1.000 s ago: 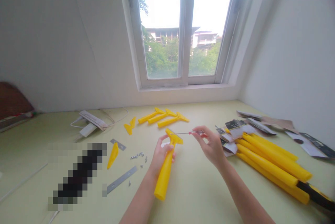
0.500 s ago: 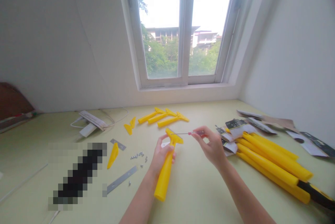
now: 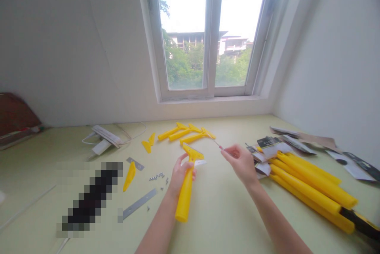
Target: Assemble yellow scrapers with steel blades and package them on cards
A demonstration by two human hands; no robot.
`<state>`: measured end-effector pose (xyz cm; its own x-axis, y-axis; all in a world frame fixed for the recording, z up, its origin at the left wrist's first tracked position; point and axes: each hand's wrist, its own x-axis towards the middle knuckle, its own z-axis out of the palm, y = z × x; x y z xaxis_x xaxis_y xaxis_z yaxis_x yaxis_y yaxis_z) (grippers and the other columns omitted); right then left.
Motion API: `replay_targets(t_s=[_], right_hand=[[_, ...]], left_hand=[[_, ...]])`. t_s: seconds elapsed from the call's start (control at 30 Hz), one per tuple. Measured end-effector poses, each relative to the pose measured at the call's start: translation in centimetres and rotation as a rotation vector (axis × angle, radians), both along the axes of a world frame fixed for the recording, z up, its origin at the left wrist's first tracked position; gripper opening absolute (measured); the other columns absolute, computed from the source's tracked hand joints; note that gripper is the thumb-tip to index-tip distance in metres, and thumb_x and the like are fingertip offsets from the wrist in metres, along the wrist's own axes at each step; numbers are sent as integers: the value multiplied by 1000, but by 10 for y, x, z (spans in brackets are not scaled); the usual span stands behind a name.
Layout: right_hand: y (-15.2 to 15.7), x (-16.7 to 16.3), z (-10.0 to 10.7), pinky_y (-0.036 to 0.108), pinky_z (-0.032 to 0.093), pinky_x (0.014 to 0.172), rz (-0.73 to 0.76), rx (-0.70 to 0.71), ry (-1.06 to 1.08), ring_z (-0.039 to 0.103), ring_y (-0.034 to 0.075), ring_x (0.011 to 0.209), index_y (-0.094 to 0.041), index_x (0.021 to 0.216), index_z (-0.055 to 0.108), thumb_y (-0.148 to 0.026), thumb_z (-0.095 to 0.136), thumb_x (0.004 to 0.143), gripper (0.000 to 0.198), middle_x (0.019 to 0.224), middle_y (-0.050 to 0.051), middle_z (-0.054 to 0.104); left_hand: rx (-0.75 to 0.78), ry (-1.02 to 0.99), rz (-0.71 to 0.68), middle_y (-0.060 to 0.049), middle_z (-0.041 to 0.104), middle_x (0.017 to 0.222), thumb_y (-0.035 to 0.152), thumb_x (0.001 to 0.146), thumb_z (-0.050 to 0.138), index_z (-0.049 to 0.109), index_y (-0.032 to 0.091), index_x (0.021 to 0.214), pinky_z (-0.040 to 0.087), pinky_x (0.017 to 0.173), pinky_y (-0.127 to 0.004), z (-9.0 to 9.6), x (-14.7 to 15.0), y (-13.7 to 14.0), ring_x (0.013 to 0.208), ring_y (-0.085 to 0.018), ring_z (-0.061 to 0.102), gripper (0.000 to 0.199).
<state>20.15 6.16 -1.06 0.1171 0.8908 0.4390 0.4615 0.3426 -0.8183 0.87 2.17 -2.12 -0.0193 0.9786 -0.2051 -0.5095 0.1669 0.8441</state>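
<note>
My left hand [image 3: 175, 179] is wrapped round a yellow scraper [image 3: 185, 196], its T-shaped head pointing away from me. A white or pale flat piece [image 3: 200, 162] shows beside the scraper's neck; I cannot tell what it is. In my right hand [image 3: 242, 165] is a thin screwdriver [image 3: 216, 143], held by its reddish handle. Its tip points up and left, apart from the scraper's head. Small screws [image 3: 156, 176] lie left of my left hand. Near them are a long metal blade [image 3: 139, 204], a shorter blade [image 3: 137, 163] and a yellow blade cover [image 3: 129, 177].
Several yellow scrapers [image 3: 187, 132] lie farther back, with two yellow covers [image 3: 146, 146] beside them. At right is a pile of yellow scrapers [image 3: 311, 182] with cards [image 3: 271, 146]. A power strip [image 3: 106, 135] with cables sits back left. A pixelated dark object [image 3: 92, 198] lies at left.
The screwdriver tip has come away from the scraper's head and swung upward, its handle tucked farther into my right hand. The held scraper has tilted slightly left, and the pale piece shows more.
</note>
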Motion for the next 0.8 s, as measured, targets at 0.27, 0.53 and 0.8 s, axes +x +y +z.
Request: replay_targets(t_s=[0.27, 0.53, 0.8], right_hand=[[8, -4, -30, 24, 34, 53, -80, -137, -489, 53, 15, 60, -18, 63, 51, -27, 47, 69, 12, 62, 3, 58], [0, -18, -30, 29, 35, 72, 4, -1, -577, 49, 18, 78, -17, 66, 54, -15, 43, 71, 12, 76, 6, 55], [-39, -91, -26, 34, 37, 81, 547, 182, -406, 46, 19, 90, -19, 92, 52, -11, 47, 69, 25, 95, 5, 54]], left_hand=[[21, 14, 0, 5, 49, 51, 12, 53, 61, 33, 13, 111, 32, 40, -17, 5, 4, -5, 42, -6, 42, 64], [76, -11, -52, 5, 50, 55, 11, 54, 59, 35, 14, 104, 30, 39, -17, 18, 12, -15, 41, -5, 41, 56], [169, -107, -91, 7, 48, 52, 15, 57, 60, 34, 17, 107, 30, 40, -16, 31, 1, -20, 39, -5, 40, 56]])
